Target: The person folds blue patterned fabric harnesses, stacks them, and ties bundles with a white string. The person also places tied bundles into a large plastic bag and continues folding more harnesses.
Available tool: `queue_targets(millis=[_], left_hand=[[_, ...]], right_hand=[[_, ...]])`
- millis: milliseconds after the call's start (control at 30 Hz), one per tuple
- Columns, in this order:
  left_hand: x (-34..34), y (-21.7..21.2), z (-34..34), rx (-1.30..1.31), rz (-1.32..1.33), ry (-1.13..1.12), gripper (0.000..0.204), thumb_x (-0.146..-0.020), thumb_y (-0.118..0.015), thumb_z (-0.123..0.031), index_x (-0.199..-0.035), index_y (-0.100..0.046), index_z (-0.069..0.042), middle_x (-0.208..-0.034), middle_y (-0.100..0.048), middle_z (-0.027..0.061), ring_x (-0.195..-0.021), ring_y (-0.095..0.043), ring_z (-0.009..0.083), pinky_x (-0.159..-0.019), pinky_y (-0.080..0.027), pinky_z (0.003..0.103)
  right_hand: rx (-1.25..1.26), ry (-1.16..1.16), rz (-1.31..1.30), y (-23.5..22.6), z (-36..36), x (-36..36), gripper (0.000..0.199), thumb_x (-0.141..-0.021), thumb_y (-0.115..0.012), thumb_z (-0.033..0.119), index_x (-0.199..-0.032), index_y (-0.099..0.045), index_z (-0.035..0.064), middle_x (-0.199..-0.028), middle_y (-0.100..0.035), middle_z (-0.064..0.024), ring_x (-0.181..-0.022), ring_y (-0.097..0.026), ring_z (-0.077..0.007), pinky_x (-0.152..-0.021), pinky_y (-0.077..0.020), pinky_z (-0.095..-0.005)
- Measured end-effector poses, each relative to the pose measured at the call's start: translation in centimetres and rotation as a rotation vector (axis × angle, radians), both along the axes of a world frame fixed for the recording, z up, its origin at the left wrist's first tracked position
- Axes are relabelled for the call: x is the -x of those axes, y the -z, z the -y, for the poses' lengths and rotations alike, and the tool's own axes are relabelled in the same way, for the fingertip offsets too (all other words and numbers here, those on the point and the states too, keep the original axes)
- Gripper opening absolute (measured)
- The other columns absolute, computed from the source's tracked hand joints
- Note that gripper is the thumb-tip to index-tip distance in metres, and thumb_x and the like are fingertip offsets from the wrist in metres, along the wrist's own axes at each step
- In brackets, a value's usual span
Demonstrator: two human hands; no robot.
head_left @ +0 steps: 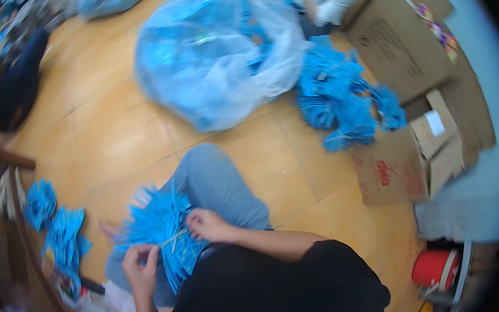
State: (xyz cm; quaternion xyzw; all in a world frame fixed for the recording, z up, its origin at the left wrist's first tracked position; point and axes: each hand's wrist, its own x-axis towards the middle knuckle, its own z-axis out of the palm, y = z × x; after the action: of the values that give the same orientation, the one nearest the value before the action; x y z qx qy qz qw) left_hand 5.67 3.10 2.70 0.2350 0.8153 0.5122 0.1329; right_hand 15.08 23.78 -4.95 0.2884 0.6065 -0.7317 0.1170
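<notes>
Small blue heaps [54, 227] — on the floor at far left, apart from the hands.
Left hand [141, 267] — fingers curled, pinching the lower edge of the blue bundle [160, 226] lying on the lap.
Right hand [207, 224] — closed over the bundle's upper right side.
Step, as judged: gathering and squaring a fanned stack; next move likely calls for a firm two-handed grip to even the ends.
Clear bag [212, 55] of blue stock, loose blue pile [346, 102], cardboard boxes [401, 164] — beyond, well apart.
</notes>
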Motion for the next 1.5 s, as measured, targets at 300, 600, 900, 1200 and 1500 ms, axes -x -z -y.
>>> queue_targets(millis=[300, 600, 900, 1200, 1500], left_hand=[[1.1, 0.5, 4.5, -0.364, 0.134, -0.55, 0.008, -0.092, -0.063, -0.009, -0.092, -0.06, -0.001, -0.081, -0.062, 0.003, -0.071, -0.057, 0.0074, -0.063, -0.047, 0.021], [-2.0, 2.5, 4.7, -0.317, 0.281, -0.454, 0.009, -0.09, -0.066, -0.009, -0.091, -0.061, -0.001, -0.08, -0.061, 0.0005, -0.071, -0.053, 0.0041, -0.065, -0.044, 0.019], [2.5, 5.7, 8.3, 0.173, -0.202, -0.469, 0.019, -0.091, -0.061, -0.015, -0.101, -0.064, 0.0, -0.098, -0.064, 0.013, -0.095, -0.058, 0.0257, -0.085, -0.044, 0.035], [6.7, 9.1, 8.3, 0.768, -0.179, -0.372, 0.031, -0.089, -0.058, -0.032, -0.099, -0.066, -0.003, -0.096, -0.068, 0.0175, -0.09, -0.062, 0.037, -0.079, -0.046, 0.046], [9.5, 11.1, 10.6, 0.563, -0.106, -0.393, 0.038, -0.092, -0.056, -0.029, -0.08, -0.06, 0.007, -0.072, -0.063, 0.0185, -0.065, -0.058, 0.0264, -0.063, -0.044, 0.041]], right_hand=[[0.01, 0.093, 0.019, -2.4, -1.4, 0.2, 0.037, -0.1, -0.043, 0.035, -0.112, -0.056, 0.0022, -0.095, -0.064, -0.0087, -0.077, -0.062, -0.0139, -0.058, -0.0477, -0.0252], [-0.015, -0.14, 0.206, -4.0, 0.7, 0.3, 0.047, -0.099, -0.043, 0.045, -0.11, -0.058, 0.0018, -0.091, -0.063, -0.0074, -0.072, -0.061, -0.0126, -0.054, -0.045, -0.0251], [0.104, -0.273, 0.141, -3.2, 2.3, 2.2, 0.047, -0.087, -0.063, 0.052, -0.101, -0.064, 0.0063, -0.074, -0.062, -0.0031, -0.057, -0.056, -0.0078, -0.046, -0.0436, -0.0207], [-0.158, 0.123, -0.244, -7.8, -4.2, 3.7, 0.038, -0.081, -0.074, 0.032, -0.096, -0.066, -0.0019, -0.078, -0.068, -0.0086, -0.072, -0.065, -0.0146, -0.066, -0.0517, -0.0285], [-0.52, 1.306, -0.353, -15.5, -23.3, -7.9, 0.024, -0.081, -0.073, 0.029, -0.088, -0.064, 0.0075, -0.072, -0.063, 0.0018, -0.056, -0.051, -0.0054, -0.049, -0.0385, -0.0211]])
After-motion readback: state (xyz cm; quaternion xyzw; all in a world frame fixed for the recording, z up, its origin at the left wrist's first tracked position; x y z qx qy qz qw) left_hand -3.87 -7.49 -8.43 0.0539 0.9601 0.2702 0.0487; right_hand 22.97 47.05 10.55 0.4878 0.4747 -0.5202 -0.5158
